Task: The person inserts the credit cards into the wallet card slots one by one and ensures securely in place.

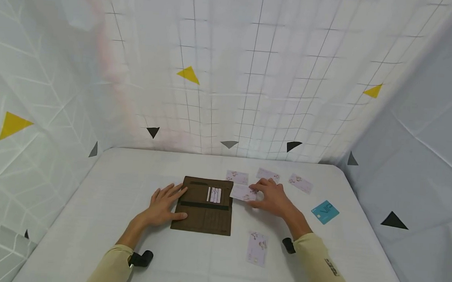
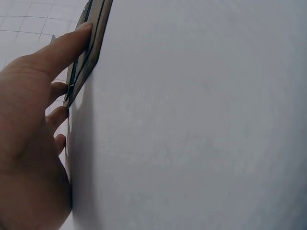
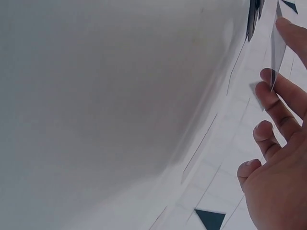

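Observation:
A brown wallet (image 1: 200,218) lies unfolded on the table, with several pale cards (image 1: 214,195) tucked in slots of its upper half. My left hand (image 1: 162,208) rests on the wallet's left edge, fingers spread and thumb on the lower half; the left wrist view shows the thumb (image 2: 72,45) on the wallet's edge. Between thumb and fingers my right hand (image 1: 273,199) pinches a pale floral card (image 1: 242,192) beside the wallet's upper right edge. The right wrist view shows that card (image 3: 277,48) edge-on, raised off the table.
Pale floral cards lie behind the right hand: one card (image 1: 237,177), a second card (image 1: 268,174) and a third card (image 1: 300,183). A teal VIP card (image 1: 325,212) is at the right. Nearer me lies another floral card (image 1: 257,249). White sheeting (image 1: 229,73) surrounds the table.

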Tool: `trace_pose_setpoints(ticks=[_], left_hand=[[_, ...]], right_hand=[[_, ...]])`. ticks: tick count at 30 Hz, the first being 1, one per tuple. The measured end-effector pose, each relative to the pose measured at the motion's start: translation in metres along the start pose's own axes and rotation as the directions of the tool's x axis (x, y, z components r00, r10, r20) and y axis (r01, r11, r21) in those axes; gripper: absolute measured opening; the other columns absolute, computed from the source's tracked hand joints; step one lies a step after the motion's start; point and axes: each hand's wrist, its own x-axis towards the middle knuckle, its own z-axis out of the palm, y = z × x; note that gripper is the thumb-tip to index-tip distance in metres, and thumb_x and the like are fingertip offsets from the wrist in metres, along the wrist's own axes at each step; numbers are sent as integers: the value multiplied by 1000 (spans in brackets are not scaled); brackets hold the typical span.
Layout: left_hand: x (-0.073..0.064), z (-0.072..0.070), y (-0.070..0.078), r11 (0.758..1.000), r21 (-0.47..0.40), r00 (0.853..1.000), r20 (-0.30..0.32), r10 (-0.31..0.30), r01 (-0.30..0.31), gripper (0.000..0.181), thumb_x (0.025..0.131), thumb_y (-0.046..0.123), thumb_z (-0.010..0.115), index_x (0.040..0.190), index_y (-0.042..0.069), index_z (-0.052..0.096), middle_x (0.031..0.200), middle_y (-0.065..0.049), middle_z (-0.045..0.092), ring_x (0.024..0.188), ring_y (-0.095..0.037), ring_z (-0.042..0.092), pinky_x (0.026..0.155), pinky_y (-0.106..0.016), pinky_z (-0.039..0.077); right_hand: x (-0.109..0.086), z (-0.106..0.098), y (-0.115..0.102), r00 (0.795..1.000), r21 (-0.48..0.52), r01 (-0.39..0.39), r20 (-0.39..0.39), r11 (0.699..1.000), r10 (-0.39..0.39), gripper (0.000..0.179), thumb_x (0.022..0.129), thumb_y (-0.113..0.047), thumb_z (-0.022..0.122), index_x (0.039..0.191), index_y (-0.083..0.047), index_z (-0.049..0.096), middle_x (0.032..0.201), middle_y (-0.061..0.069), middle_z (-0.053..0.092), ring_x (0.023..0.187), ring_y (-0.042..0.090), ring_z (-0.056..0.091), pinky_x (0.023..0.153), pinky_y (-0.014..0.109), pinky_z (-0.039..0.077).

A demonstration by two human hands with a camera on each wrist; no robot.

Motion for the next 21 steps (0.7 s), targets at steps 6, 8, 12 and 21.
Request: trace_pose_setpoints(ticks=[6, 8, 12, 21], left_hand=[[1, 2, -2, 1000, 11, 1000, 3, -7, 7, 90, 88, 52, 73, 159, 16, 32, 167, -10, 23, 153, -41, 11, 115, -70, -2], [1, 3, -3, 1000, 12, 1000, 5, -10, 10, 90, 88, 52, 72, 159, 16, 32, 167, -9, 23, 153, -41, 11, 115, -70, -2], [1, 4, -3, 1000, 11, 1000, 1, -9, 9, 90, 87, 53, 73, 159, 16, 33, 166, -9, 23, 152, -41, 12, 114, -70, -1], [2, 2, -3, 1000, 11, 1000, -2, -10, 10, 90, 87, 53, 73, 159, 16, 32, 166, -9, 24, 153, -39, 11, 115, -69, -1]], right_hand=[[8, 10, -16, 999, -43, 32, 7, 999, -32, 63, 80, -57, 80, 132, -24, 69, 115, -5, 62, 110, 20, 53, 88, 46, 36], [9, 14, -19, 999, -74, 47, 7, 996, -47, 64, 80, -59, 78, 133, -24, 68, 114, -6, 61, 109, 19, 52, 86, 45, 36], [11, 17, -24, 998, -142, 69, -4, 987, -70, 66, 80, -59, 78, 136, -24, 66, 115, -6, 59, 108, 18, 52, 83, 42, 36], [12, 17, -32, 989, -196, 115, -69, 974, -131, 66, 78, -53, 82, 133, -20, 69, 111, -5, 57, 102, 17, 51, 81, 42, 37]])
